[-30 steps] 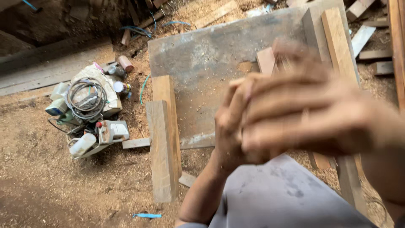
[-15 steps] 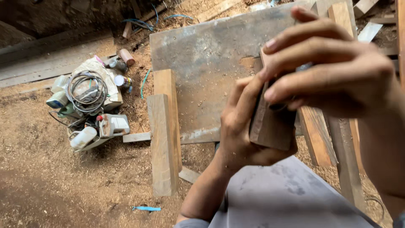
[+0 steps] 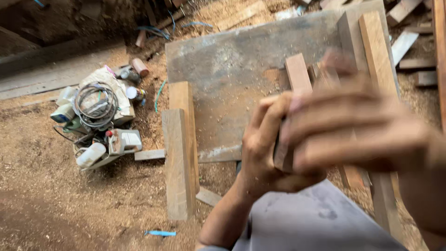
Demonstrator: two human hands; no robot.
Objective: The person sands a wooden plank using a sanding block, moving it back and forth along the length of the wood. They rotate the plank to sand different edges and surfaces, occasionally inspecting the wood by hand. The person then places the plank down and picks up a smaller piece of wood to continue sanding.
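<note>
On the far left, a heap of gear [image 3: 95,116] sat on the sawdust floor [image 3: 55,204]: a coil of dark cable, a pale plastic bottle and what looked like a small power tool, all jumbled against each other. Just right of it, two thick timber blocks [image 3: 180,153] lay side by side on the ground, one end touching the edge of a broad grey board [image 3: 232,65] dusted with shavings. A scrap of blue strap [image 3: 160,233] lay near the person's knee. Further right, the left hand [image 3: 265,153] was cupped around a small dark wooden block [image 3: 282,155], its fingers curled closed on the near face and the thumb hooked over the top. The right hand [image 3: 362,130] pressed against the block's other side; it was smeared with motion blur, and I could not tell whether those fingers were clamped on the wood or merely laid flat over it. The block was held up in the air above the person's grey-clad lap [image 3: 306,223], well clear of the floor. To my eye the risk lay in that quick, blurred right hand: a fast rub against rough grain could drive a splinter into the skin, or knock the small piece out of the left grip and down among the upright planks [image 3: 376,51] at the right, where it could be lost in the sawdust.
</note>
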